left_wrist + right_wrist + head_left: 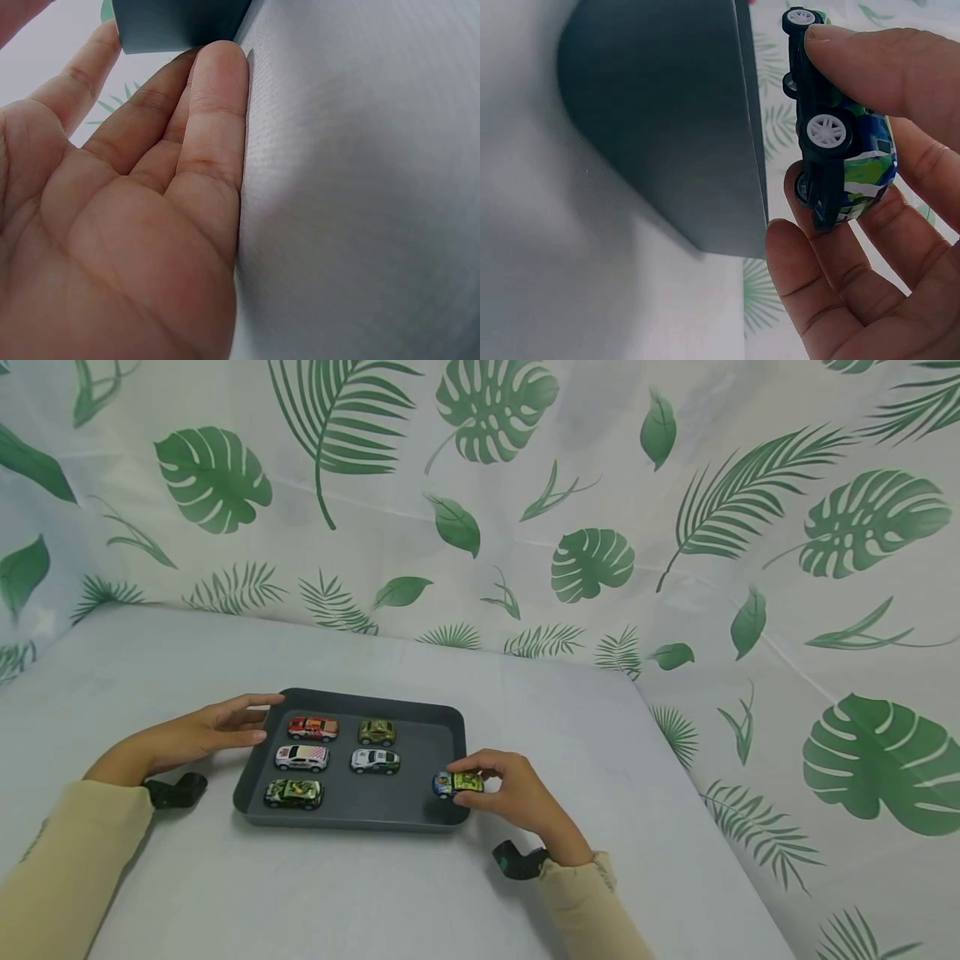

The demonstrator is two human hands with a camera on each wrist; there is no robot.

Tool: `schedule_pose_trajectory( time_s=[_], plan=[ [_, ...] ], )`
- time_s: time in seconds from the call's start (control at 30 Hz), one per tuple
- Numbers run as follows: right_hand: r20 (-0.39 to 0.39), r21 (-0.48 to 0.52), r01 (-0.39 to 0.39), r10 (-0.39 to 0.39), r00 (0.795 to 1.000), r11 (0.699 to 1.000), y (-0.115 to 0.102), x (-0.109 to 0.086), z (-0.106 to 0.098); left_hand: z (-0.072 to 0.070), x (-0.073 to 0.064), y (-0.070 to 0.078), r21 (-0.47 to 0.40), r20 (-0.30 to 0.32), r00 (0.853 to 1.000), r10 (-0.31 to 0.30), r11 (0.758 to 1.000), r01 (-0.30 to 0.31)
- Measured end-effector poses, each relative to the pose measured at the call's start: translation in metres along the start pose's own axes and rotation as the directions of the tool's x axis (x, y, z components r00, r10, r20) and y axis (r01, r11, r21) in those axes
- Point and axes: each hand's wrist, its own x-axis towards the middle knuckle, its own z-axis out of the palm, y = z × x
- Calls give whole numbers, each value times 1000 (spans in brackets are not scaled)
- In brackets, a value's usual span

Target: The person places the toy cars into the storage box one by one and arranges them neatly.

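Note:
My right hand point(517, 789) pinches a blue, green and yellow toy car point(459, 783) between thumb and fingers, over the right rim of a dark grey tray point(405, 810). In the right wrist view the toy car point(847, 161) shows its black underside and white wheels, raised beside the tray's outer wall point(667, 97). At the tray's left end, my left hand point(213, 727) rests with extended fingers against the rim. The left wrist view has its fingertips right at the tray wall point(180, 26) and the little-finger side low along the white tabletop.
Inside the tray stand a red car point(312, 728), a white-and-pink car point(302, 757), a green camouflage car point(293, 793), an olive car point(377, 732) and a white-and-green car point(375, 762). A leaf-print curtain point(510, 502) borders the white table point(360, 893).

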Motion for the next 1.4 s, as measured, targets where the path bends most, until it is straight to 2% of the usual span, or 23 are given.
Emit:
schedule_pose_trajectory(
  time_s=[0.67,0.97,1.23,1.4],
  plan=[
    [50,29,20,-21,999,999,-14,15,19,0,1,-1,-14,0,1000,-1,1000,1],
    [51,33,-14,12,999,999,-19,21,31,0,2,-1,-11,0,1000,1,1000,-1],
    [41,15,6,-7,999,1000,-20,26,41,0,2,-2,-10,4,1000,0,1000,0],
    [42,13,-10,9,999,1000,-22,30,47,0,2,-1,-12,4,1000,-5,1000,5]
  ],
)
